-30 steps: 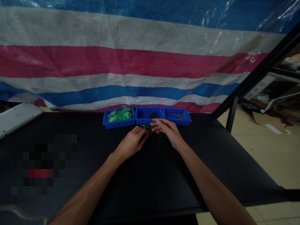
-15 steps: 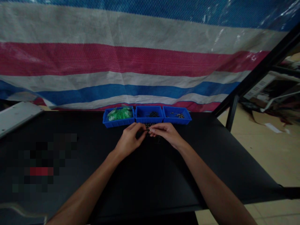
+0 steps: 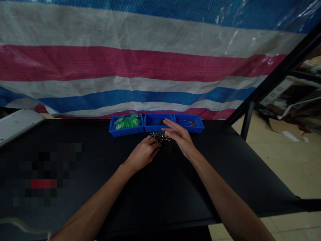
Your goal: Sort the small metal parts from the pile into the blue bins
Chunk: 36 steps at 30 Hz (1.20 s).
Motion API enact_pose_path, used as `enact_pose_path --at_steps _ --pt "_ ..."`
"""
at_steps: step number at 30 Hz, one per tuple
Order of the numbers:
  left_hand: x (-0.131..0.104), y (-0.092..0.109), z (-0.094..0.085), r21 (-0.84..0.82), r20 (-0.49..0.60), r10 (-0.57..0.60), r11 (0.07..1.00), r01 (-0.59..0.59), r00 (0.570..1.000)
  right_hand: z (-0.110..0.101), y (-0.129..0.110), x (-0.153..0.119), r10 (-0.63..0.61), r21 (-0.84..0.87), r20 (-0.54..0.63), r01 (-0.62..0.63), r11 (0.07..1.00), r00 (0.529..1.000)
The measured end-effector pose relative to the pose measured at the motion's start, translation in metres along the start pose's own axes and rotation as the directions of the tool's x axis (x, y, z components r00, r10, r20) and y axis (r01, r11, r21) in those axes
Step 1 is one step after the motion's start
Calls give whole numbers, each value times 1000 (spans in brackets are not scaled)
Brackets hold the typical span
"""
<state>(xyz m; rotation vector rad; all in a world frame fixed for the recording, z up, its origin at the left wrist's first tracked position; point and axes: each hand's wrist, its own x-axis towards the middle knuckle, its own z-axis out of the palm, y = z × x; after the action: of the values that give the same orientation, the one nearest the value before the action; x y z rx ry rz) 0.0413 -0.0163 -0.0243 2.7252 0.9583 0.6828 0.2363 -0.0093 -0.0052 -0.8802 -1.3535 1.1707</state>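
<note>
A heap of small shiny metal parts [image 3: 160,136], too small to make out singly, lies on the black table in front of the blue bins. My left hand [image 3: 142,152] rests at the heap's left edge with its fingers curled together; what they hold, if anything, is hidden. Over the heap's right side and the front of the middle blue bin [image 3: 151,128], my right hand [image 3: 181,138] is raised with its fingers stretched out and apart, holding nothing visible. Small dark parts [image 3: 160,122] lie in that bin, partly covered by the right fingers.
The left blue bin [image 3: 117,132] holds green plastic bags [image 3: 128,122]. A few small metallic parts [image 3: 192,124] lie in the right blue bin [image 3: 200,128]. Behind hangs a striped tarp [image 3: 130,63]. A white panel [image 3: 18,125] lies at the table's left; a black frame post [image 3: 247,122] stands right.
My hands were together over the heap and have moved apart. The right one has opened and reached up towards the middle bin; the left has lowered onto the heap's edge.
</note>
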Motion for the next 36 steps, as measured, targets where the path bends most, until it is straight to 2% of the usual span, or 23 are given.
enact_pose_path --at_steps 8,12,16,23,29,33,36 --pt "1 2 -1 7 -11 -51 999 51 999 0 -3 -1 53 5 -1 -53 999 999" --pt "1 1 0 13 -52 -20 1000 21 998 -1 -3 -1 77 34 -18 -76 997 997" --pt "0 0 0 43 -14 4 999 -3 1000 0 -6 -2 95 38 -14 -94 995 995" --pt "0 2 -3 74 -12 -83 994 84 996 0 -8 -2 119 44 -2 -118 992 993" --pt "-1 4 0 -13 -56 -212 977 211 976 0 -8 -2 132 45 13 -133 990 991" --pt "-2 1 2 -83 -90 -217 974 209 972 0 -9 -2 129 15 10 -129 992 992" --pt "-1 0 1 -197 -188 -207 966 170 960 0 -5 -1 112 -41 -9 -112 993 994"
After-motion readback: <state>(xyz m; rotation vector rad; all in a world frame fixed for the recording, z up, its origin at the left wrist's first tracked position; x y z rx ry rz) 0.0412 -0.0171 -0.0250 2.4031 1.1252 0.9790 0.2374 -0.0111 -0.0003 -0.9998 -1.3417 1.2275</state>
